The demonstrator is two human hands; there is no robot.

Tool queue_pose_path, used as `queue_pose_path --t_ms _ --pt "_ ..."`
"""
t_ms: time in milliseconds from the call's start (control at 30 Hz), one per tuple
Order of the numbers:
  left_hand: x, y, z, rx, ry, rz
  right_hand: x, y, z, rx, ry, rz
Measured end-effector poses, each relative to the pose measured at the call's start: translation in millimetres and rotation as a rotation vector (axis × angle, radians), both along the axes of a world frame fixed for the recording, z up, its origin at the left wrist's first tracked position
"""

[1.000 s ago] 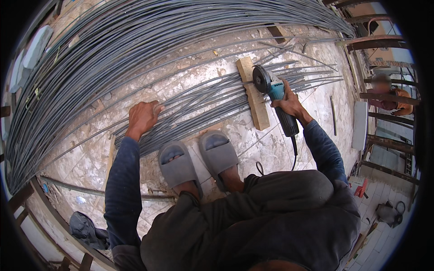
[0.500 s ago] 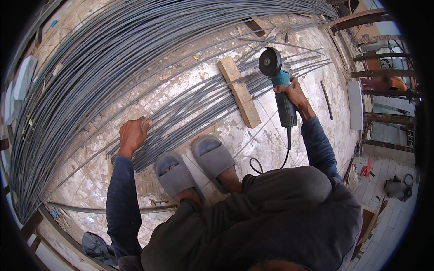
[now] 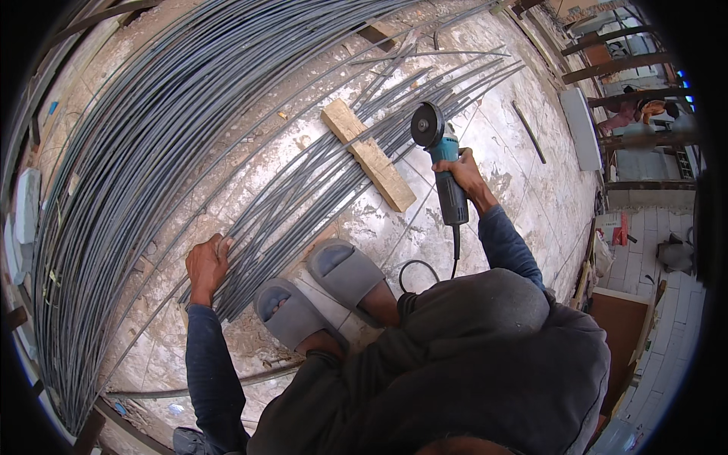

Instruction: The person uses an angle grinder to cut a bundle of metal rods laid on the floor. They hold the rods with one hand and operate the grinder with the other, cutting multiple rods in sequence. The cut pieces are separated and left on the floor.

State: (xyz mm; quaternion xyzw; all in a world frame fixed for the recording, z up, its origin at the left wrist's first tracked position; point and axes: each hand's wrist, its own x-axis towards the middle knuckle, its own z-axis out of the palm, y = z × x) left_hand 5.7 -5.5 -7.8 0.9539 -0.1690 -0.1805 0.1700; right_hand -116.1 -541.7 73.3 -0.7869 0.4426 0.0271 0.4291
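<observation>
My right hand (image 3: 469, 176) is wrapped round the body of an angle grinder (image 3: 452, 196), teal and black, its dark disc pointing up and away from me. The grinder is held above the floor, to the right of a wooden block (image 3: 369, 157). That block lies across a bundle of cut steel rods (image 3: 292, 201). Near the left end of this bundle, my left hand (image 3: 208, 267) is closed on a steel rod; its curled fingers partly hide the hold.
A large sheaf of long, bent steel rods (image 3: 144, 144) curves along the left and far side. My sandals (image 3: 347, 269) stand close to the cut rods. One short rod (image 3: 528, 132) lies on the tiles at right. The grinder's cord (image 3: 456, 254) loops beside my knee.
The grinder in my right hand has come slightly lower and closer to the wooden block. My left hand remains at the rod ends. The whole view has shifted and turned a little.
</observation>
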Motion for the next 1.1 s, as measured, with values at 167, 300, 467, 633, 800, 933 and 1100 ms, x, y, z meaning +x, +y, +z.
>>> queue_pose_path --t_ms 167,300,467,633,800,933,1100 --pt "-2.2 6.9 -12.6 -0.064 -0.078 -0.022 -6.5 -10.4 -8.3 -0.042 -0.006 -0.045" --pt "-0.4 3.4 -8.5 -0.034 -0.054 -0.038 -12.5 -14.3 -12.8 -0.041 -0.024 -0.126" --pt "-0.9 8.7 -10.9 -0.041 -0.072 -0.033 -16.6 -14.1 -23.0 0.063 -0.217 -0.202" --pt "-1.7 5.2 -7.3 -0.017 -0.07 -0.034 -25.6 -34.1 -50.3 0.234 -0.268 -0.228" --pt "-2.6 4.1 -8.8 -0.032 -0.064 -0.033 -42.9 -55.0 -101.7 0.555 -0.302 -0.385" --pt "-2.6 3.5 -6.6 -0.027 -0.078 -0.046 -43.1 -55.3 -111.2 0.673 -0.322 -0.475" --pt "-2.9 3.9 -6.1 -0.023 -0.082 -0.038 -43.0 -55.6 -112.7 0.79 -0.32 -0.471"
